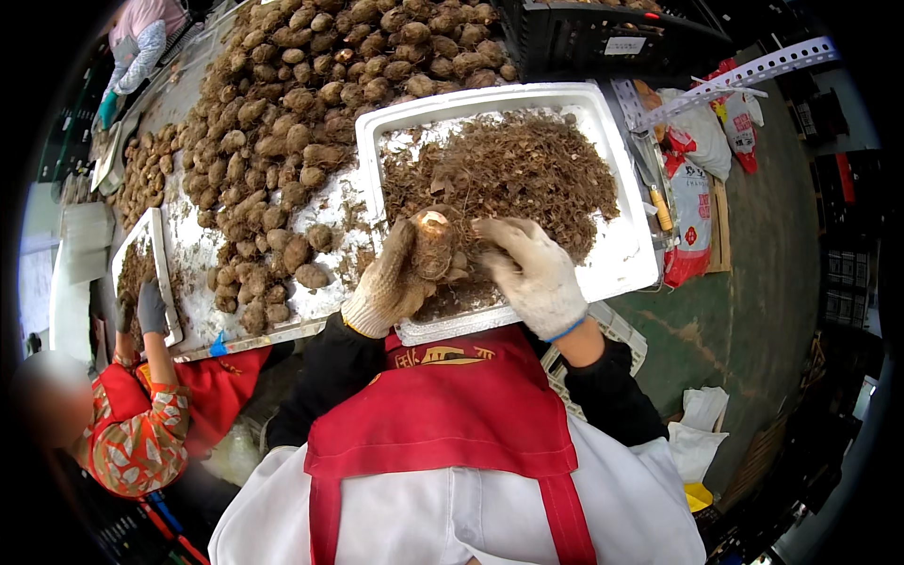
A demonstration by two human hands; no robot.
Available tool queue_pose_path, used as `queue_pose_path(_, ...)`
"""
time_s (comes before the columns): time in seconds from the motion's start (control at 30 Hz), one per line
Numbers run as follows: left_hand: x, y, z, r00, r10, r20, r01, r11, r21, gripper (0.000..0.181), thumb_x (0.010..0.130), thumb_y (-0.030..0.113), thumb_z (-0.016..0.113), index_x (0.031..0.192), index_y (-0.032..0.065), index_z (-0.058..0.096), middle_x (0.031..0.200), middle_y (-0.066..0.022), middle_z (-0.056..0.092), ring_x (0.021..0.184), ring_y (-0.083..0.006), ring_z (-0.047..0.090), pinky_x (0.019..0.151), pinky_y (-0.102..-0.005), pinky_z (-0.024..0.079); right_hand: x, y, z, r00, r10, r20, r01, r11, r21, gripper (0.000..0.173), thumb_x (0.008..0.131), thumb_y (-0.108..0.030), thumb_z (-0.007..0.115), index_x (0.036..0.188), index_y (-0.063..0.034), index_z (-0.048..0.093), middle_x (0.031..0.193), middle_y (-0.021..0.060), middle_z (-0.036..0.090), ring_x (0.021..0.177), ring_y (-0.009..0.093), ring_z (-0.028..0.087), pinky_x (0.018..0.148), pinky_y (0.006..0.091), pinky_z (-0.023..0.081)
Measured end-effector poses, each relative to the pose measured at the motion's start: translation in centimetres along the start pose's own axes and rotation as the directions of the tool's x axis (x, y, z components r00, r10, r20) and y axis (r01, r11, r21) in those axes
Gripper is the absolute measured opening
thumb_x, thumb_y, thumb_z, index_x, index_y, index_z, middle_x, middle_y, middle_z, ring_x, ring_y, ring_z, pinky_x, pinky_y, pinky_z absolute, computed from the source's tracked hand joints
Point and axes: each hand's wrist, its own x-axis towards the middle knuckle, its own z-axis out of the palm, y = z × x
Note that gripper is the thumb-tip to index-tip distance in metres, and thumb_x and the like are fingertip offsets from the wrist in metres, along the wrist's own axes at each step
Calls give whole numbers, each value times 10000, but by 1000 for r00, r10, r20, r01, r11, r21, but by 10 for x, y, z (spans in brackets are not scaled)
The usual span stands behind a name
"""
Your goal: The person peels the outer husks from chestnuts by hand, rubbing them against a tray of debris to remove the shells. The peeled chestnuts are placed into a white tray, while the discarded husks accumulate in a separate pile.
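Observation:
My left hand (388, 286), in a knitted work glove, grips a hairy brown taro corm (432, 247) whose pale cut end faces up. Just to its right is my right hand (533, 272), gloved in white, its fingers bent beside the corm's root fibres; the blurred fingers hide whether they hold anything. Both hands are over the near side of a white foam tray (621, 233). Loose brown fibres and peelings (522, 169) cover much of the tray's floor. To the left, a large heap of taro corms (282, 127) spreads over the table.
At left, a co-worker's gloved hands (150, 307) are at a smaller foam tray (168, 296). Another person (141, 49) stands at the far left. A black crate (565, 39) is behind my tray. A wooden-handled tool (661, 208) lies by its right edge, near printed bags (688, 212).

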Motion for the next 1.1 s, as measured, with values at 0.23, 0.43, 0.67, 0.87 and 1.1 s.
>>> queue_pose_path(0.23, 9, -14, -8, 989, 108, -103, -114, 991, -64, 354, 1053, 312, 514, 1295, 56, 558, 1135, -78, 653, 983, -168, 635, 808, -277, 538, 9, -16, 38, 996, 10, 87, -6, 999, -43, 219, 927, -271, 610, 1050, -92, 631, 1033, 184, 629, 937, 372, 658, 808, 474, 547)
queue_pose_path(0.43, 13, -16, -23, 978, 151, -146, -171, 976, -136, 327, 1030, 306, 563, 1233, 51, 593, 1128, -82, 669, 1029, -200, 642, 889, -310, 544, -1, 7, 23, 993, 116, -22, -116, 993, 20, 278, 936, -293, 615, 1123, -96, 673, 1130, 164, 642, 969, 348, 668, 870, 427, 542)
queue_pose_path(0.67, 9, -19, -3, 951, 203, -232, -189, 979, 80, 307, 1032, 303, 557, 1216, 61, 597, 1020, -39, 658, 847, -124, 634, 636, -220, 508, 19, -22, 43, 991, 133, 3, -133, 986, 97, 264, 893, -257, 676, 1071, -66, 640, 1091, 167, 638, 964, 333, 673, 867, 424, 550)
queue_pose_path(0.87, 17, -27, -19, 956, 287, -69, -285, 958, 32, 295, 1040, 280, 538, 1209, 42, 583, 1043, -68, 635, 933, -185, 615, 799, -345, 528, 16, 23, 39, 976, 212, -52, -213, 977, -2, 179, 921, -212, 628, 984, -55, 686, 1021, 177, 690, 931, 355, 676, 859, 404, 551)
queue_pose_path(1.1, 8, -11, -5, 977, 189, -103, -200, 973, -114, 323, 1057, 312, 493, 1257, 66, 554, 1174, -86, 634, 1066, -245, 641, 938, -407, 546, 11, 9, 22, 986, 65, -156, -55, 996, 68, 321, 914, -267, 653, 1171, -76, 674, 1181, 182, 643, 987, 334, 675, 890, 379, 548)
